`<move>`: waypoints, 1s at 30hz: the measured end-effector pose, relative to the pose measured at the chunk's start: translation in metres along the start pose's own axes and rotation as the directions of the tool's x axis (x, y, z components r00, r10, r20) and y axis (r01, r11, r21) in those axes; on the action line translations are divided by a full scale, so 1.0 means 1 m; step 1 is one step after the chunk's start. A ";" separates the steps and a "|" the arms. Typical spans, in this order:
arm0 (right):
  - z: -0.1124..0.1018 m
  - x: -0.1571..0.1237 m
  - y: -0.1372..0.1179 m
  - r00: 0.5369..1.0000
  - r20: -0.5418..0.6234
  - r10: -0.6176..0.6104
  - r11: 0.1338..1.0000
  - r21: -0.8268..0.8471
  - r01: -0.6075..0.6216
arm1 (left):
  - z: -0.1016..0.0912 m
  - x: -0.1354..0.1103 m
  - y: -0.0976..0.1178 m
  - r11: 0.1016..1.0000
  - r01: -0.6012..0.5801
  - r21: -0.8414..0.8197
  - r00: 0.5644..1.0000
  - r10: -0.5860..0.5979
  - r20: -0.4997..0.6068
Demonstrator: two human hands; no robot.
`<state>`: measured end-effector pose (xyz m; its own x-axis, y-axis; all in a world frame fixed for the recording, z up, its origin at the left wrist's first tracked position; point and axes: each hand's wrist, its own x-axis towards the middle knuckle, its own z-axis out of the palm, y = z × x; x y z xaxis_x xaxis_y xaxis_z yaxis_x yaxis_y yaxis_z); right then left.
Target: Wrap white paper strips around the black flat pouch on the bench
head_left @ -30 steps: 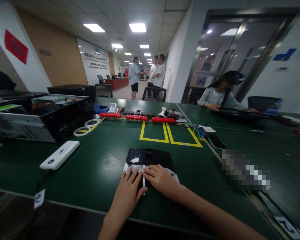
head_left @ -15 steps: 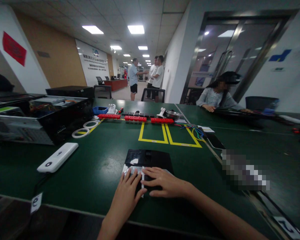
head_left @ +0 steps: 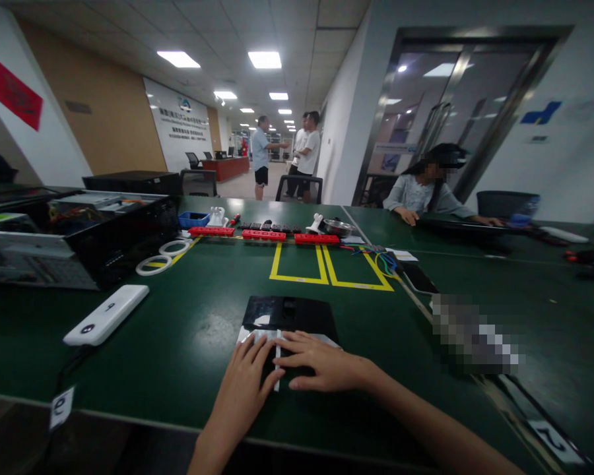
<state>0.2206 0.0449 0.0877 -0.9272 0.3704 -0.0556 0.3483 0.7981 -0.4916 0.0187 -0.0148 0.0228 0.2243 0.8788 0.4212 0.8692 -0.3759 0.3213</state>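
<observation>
A flat black panel (head_left: 288, 311) lies on the green table (head_left: 193, 330) in front of me, with a white strip or sheet (head_left: 277, 356) across its near edge. My left hand (head_left: 245, 389) rests flat on the near left part of it, fingers stretched out. My right hand (head_left: 321, 364) lies beside it, palm down, fingers pointing left over the same near edge. The two hands touch at the fingertips. Neither hand grips anything that I can see.
A white power bank (head_left: 106, 315) lies at the left with a cable. An open computer case (head_left: 74, 234) stands at far left, two white rings (head_left: 161, 257) beside it. Yellow taped rectangles (head_left: 327, 267), red strips (head_left: 262, 234), a phone (head_left: 418, 278). A person sits at the right table; three stand far off.
My right hand has slid a little to the left across the near edge of the panel. The view has shifted slightly; the left hand stays flat.
</observation>
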 end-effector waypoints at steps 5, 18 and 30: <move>-0.006 -0.003 -0.004 0.996 -0.088 0.016 0.999 -0.044 -0.020 | -0.018 -0.001 -0.013 0.975 0.105 -0.195 0.986 -0.127 -0.105; -0.010 -0.003 0.031 0.960 -0.088 0.266 0.957 -0.093 -0.274 | -0.003 -0.018 -0.061 0.976 0.219 -0.008 0.971 -0.218 -0.099; -0.017 -0.011 0.037 0.944 -0.043 0.327 0.943 -0.058 -0.329 | 0.000 -0.019 -0.067 0.976 0.206 0.071 0.975 -0.198 -0.098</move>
<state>0.2461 0.0784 0.0854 -0.7557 0.6308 -0.1760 0.6413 0.6582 -0.3944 -0.0444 -0.0062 -0.0065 0.0031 0.9028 0.4301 0.9256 -0.1654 0.3405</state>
